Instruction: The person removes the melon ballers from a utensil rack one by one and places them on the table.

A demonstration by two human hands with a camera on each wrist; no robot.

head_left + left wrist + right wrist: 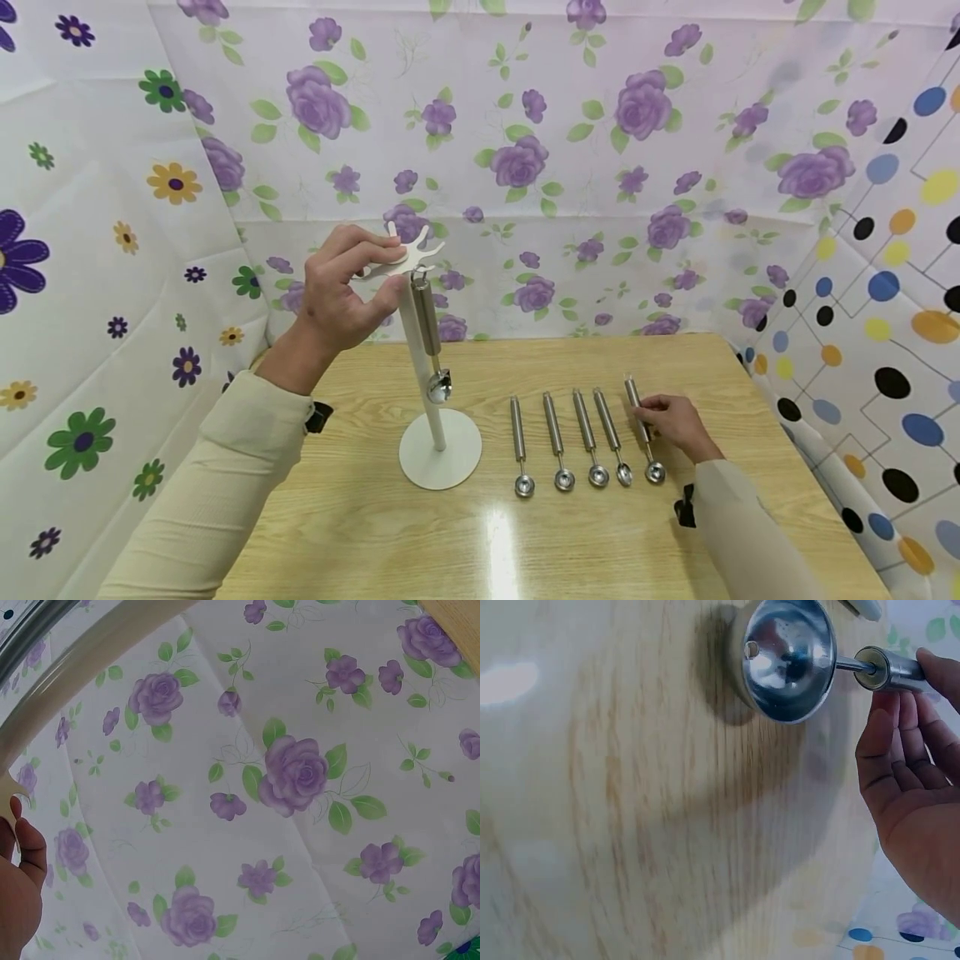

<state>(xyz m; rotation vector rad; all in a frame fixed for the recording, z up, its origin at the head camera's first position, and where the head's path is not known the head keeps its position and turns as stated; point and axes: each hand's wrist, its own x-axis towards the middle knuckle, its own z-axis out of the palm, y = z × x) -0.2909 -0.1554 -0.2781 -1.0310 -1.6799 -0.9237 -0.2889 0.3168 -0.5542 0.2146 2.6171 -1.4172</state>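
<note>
My left hand pinches the pronged top of a white hanging stand between thumb and fingers. From one prong hangs a metal melon baller, scoop end down, just right of that hand. On the table, my right hand pinches the handle of the rightmost melon baller. In the right wrist view, that baller's round bowl has a small hole, and thumb and fingers meet on its handle. The left wrist view catches only part of the left hand at the stand's top.
Several more steel scoops lie in a row between the stand and the right hand, among them one melon baller and a narrower scoop. The wooden table is bordered by a flowered cloth behind and patterned cloths at both sides.
</note>
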